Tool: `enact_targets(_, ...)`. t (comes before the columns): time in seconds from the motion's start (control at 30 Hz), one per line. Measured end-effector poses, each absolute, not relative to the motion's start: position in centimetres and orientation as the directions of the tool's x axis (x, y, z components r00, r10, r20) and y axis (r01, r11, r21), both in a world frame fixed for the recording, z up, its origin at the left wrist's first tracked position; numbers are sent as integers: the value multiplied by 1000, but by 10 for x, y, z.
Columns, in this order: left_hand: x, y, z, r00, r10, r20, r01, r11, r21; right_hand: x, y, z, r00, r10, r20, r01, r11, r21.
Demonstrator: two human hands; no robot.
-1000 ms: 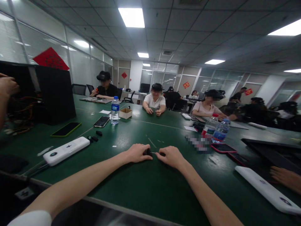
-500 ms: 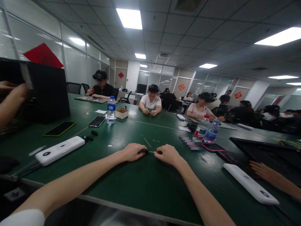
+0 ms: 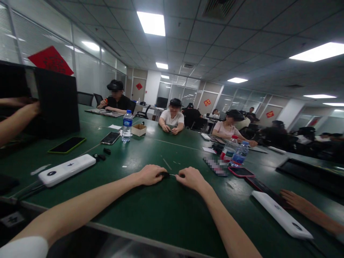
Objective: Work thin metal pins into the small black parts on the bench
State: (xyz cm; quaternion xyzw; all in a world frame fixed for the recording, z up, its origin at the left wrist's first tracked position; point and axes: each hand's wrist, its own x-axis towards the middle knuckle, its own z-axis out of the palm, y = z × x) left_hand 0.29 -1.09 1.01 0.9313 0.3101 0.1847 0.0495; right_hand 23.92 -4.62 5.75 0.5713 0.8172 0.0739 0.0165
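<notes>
Low over the green table [image 3: 150, 222], my left hand [image 3: 152, 174] is closed around a small black object [image 3: 165, 174]. A thin pale strip or rod [image 3: 172, 175] spans the narrow gap from it to my right hand. My right hand [image 3: 190, 177] is closed, its thumb and fingers pinched at the other end of that thin piece. A dark spot shows between those fingers, too small to make out. Both forearms reach in from the table's near edge.
White power banks [image 3: 68, 170] lie left and right, with phones [image 3: 67, 145] nearby. Water bottles [image 3: 127, 126] and a small cardboard box [image 3: 139, 129] stand farther off. A co-worker's hand [image 3: 298, 200] rests at right; another works at a black case [image 3: 57, 102]. Several people sit opposite.
My hands keep nearly the same pose and hold. The black panel on the right has moved away from the co-worker's hand there. The view has shifted slightly.
</notes>
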Motion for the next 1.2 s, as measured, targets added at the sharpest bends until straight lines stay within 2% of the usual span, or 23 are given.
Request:
enact_targets(0.43,2,-10,9,735,600,316,557,-800,223,231,-49,55,-364,931,20,925,359,126)
enact_targets(1.2,2,-10,10,720,624,304,564,-781,267,226,-53,55,-382,922,58,918,371,142)
